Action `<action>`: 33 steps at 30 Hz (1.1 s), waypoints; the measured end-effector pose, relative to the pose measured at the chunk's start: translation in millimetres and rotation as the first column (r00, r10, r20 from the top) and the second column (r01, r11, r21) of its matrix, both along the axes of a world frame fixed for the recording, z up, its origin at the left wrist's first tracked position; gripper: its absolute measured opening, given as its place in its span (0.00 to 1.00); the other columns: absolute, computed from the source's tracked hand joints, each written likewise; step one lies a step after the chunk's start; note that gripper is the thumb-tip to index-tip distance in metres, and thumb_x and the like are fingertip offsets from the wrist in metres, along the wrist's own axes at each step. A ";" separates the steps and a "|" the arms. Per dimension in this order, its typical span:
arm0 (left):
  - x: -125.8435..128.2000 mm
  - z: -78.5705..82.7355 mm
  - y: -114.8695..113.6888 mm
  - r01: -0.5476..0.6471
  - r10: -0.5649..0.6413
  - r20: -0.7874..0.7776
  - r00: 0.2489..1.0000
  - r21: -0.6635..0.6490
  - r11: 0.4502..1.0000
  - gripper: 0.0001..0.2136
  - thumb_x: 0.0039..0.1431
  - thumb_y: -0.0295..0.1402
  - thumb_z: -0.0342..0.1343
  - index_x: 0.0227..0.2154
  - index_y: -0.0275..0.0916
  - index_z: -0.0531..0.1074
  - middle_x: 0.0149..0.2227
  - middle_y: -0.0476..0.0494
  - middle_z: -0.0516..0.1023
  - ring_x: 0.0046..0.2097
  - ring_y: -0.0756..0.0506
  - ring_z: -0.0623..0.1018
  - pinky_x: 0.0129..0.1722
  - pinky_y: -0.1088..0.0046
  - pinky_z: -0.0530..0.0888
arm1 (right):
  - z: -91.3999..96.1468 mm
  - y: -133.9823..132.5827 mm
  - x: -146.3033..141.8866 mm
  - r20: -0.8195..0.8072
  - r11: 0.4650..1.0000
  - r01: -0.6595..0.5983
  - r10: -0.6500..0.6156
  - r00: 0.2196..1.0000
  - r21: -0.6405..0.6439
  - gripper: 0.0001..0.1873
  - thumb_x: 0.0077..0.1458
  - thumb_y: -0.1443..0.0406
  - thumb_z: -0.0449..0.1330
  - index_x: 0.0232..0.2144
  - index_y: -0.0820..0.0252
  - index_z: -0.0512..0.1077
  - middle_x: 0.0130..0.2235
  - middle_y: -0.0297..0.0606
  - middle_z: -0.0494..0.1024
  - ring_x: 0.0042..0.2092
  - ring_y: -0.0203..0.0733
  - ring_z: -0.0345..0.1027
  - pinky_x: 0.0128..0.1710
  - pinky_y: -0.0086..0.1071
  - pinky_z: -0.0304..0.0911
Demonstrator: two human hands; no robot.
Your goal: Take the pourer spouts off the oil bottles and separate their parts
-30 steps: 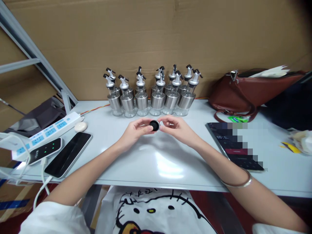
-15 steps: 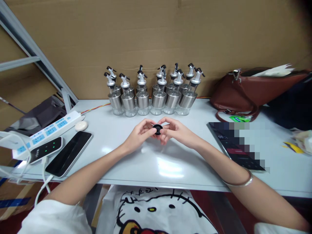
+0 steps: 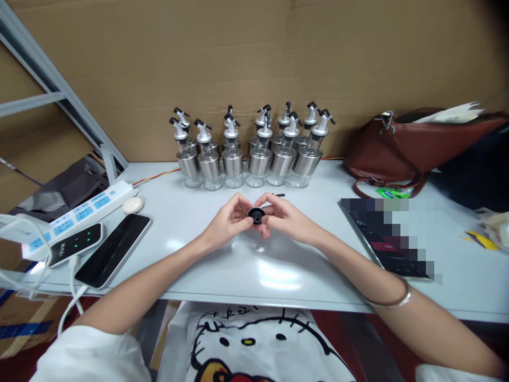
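Between my two hands is a pourer top [image 3: 256, 216], its round black underside with a ring in the middle turned towards me and a pale rim along its upper edge. My left hand [image 3: 234, 215] pinches it from the left, thumb on the underside. From the right, my right hand [image 3: 282, 216] grips it the same way. A thin black lever tip [image 3: 279, 195] shows just beyond my right fingers. Behind my hands stand several glass oil bottles [image 3: 233, 163] in two rows, with steel sleeves and silver-and-black pourer tops.
To the left lie a phone [image 3: 113, 252], a black device with green lights [image 3: 75, 245], a white power strip [image 3: 85, 213] and a round white case [image 3: 133, 205]. A tablet [image 3: 377, 233] and a brown leather bag [image 3: 397, 148] are on the right. The table's front edge [image 3: 254, 303] runs below my forearms.
The pourer top has tilted in my fingers and sits slightly lower. Its pale rim and the black lever tip now show. Both hands keep their grip.
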State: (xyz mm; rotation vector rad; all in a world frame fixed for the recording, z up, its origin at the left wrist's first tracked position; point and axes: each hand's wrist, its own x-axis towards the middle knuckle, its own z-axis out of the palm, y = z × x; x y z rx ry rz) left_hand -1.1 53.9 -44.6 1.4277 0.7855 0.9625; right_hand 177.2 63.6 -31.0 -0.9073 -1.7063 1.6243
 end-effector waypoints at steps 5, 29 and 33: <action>-0.5 0.5 -0.5 -0.002 0.003 -0.046 0.999 0.021 1.000 0.14 0.48 0.35 0.61 0.32 0.39 0.61 0.32 0.50 0.69 0.33 0.49 0.74 0.35 0.71 0.71 | 0.6 -3.4 -1.3 0.006 0.999 0.006 -0.006 1.000 0.033 0.11 0.44 0.66 0.56 0.34 0.57 0.59 0.22 0.27 0.71 0.23 0.33 0.65 0.26 0.29 0.62; 3.7 1.0 -5.0 -0.045 0.044 -0.059 0.997 -0.007 0.999 0.13 0.46 0.32 0.56 0.33 0.41 0.56 0.32 0.52 0.64 0.33 0.51 0.70 0.31 0.74 0.66 | -5.6 -2.2 0.6 0.089 0.988 -0.042 0.029 0.996 0.151 0.10 0.48 0.68 0.55 0.37 0.59 0.64 0.26 0.31 0.71 0.25 0.33 0.65 0.28 0.30 0.63; 3.6 1.1 -5.4 -0.031 0.032 -0.066 0.997 0.022 0.999 0.13 0.46 0.31 0.55 0.33 0.41 0.57 0.32 0.52 0.65 0.34 0.51 0.71 0.32 0.75 0.65 | -6.1 -1.9 0.9 0.104 0.985 -0.046 0.029 0.994 0.168 0.10 0.48 0.69 0.54 0.36 0.59 0.63 0.27 0.31 0.72 0.26 0.33 0.66 0.28 0.29 0.63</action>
